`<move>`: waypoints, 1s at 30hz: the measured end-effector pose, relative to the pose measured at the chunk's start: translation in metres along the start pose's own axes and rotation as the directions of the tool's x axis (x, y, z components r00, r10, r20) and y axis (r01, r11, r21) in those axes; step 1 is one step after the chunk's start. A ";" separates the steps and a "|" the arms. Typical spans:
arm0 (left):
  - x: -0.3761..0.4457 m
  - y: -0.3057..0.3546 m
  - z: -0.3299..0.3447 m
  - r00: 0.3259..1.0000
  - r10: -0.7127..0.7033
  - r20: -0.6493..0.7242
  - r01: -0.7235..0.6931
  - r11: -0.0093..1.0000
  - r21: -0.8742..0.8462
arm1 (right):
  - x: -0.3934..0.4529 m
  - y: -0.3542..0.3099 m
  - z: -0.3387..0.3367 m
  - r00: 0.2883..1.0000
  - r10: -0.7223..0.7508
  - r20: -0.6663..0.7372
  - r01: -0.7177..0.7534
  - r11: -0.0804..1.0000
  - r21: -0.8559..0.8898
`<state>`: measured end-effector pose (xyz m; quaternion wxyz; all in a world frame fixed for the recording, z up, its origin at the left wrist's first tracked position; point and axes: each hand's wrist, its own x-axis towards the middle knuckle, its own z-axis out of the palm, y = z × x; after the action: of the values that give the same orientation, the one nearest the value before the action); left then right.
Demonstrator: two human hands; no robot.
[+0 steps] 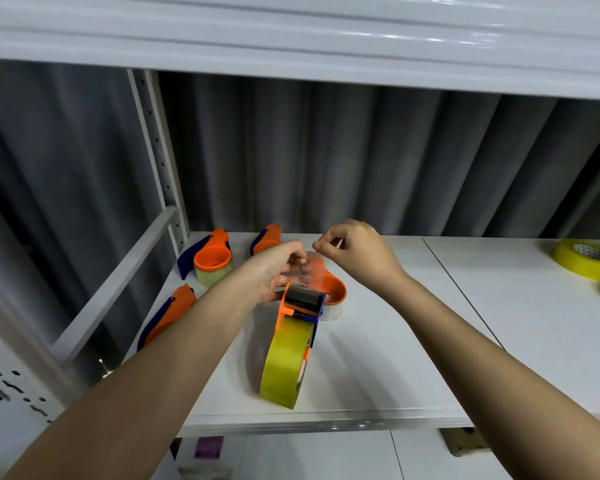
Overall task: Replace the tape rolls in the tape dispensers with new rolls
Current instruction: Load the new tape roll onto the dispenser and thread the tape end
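A tape dispenser (300,306), orange and blue, stands on edge on the white shelf (378,375), nearest the front lip. It carries a full yellow tape roll (284,362) at its near end. The left hand (274,268) grips the dispenser's far end, fingers closed around the body by the black roller. The right hand (357,252) is raised just beyond it, thumb and forefinger pinched on the free end of a clear tape strip (316,265) drawn up from the roller. Directly behind the dispenser lies a second dispenser (336,296), touching or just beside it; which cannot be told. To the left lie three more dispensers: one near (168,317), two at the back (212,259) (265,239). Spare yellow rolls (586,259) rest at the far right, well apart.
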<state>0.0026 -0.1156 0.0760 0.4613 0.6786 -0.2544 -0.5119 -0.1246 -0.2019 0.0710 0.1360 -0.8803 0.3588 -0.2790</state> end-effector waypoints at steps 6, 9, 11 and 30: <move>-0.002 -0.001 0.000 1.000 0.016 -0.004 -0.016 1.000 0.007 | 0.003 -0.007 -0.001 0.987 0.070 0.146 -0.075 0.997 0.027; -0.003 -0.001 0.000 1.000 0.017 -0.004 -0.017 1.000 0.003 | 0.006 -0.009 -0.005 0.971 0.096 0.217 -0.127 0.983 0.133; -0.004 -0.001 0.000 1.000 0.018 0.000 -0.018 1.000 0.000 | 0.007 -0.010 -0.008 0.964 0.109 0.244 -0.151 0.975 0.160; -0.008 -0.002 -0.005 0.998 0.040 0.045 -0.040 0.999 0.007 | -0.010 -0.007 0.000 0.998 -0.057 -0.011 0.055 0.992 -0.113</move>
<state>0.0039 -0.1065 0.0784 0.4630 0.6634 -0.2803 -0.5167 -0.1265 -0.1893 0.0700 0.0755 -0.8943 0.3500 -0.2683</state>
